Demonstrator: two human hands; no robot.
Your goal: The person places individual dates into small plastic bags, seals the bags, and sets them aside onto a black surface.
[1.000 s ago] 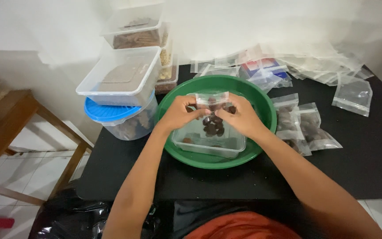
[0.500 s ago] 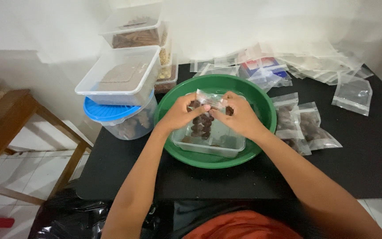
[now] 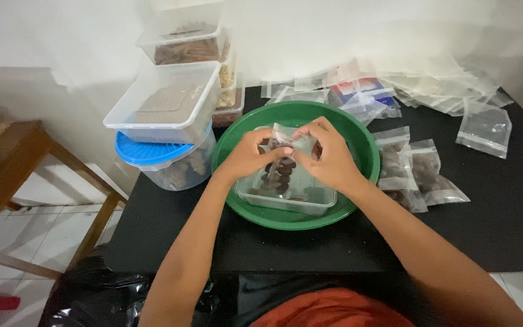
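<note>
The left hand [image 3: 250,156] and right hand [image 3: 328,156] both pinched the top edge of a small clear plastic bag of dark brown pieces [image 3: 282,165], fingers closed on it, holding it upright, likely so nothing spilled. It hung over a clear rectangular plastic tub [image 3: 286,195] inside the round green plastic basin [image 3: 358,142]. Right of the basin, filled clear bags [image 3: 416,166] lay on the black worktop [image 3: 503,212]
</note>
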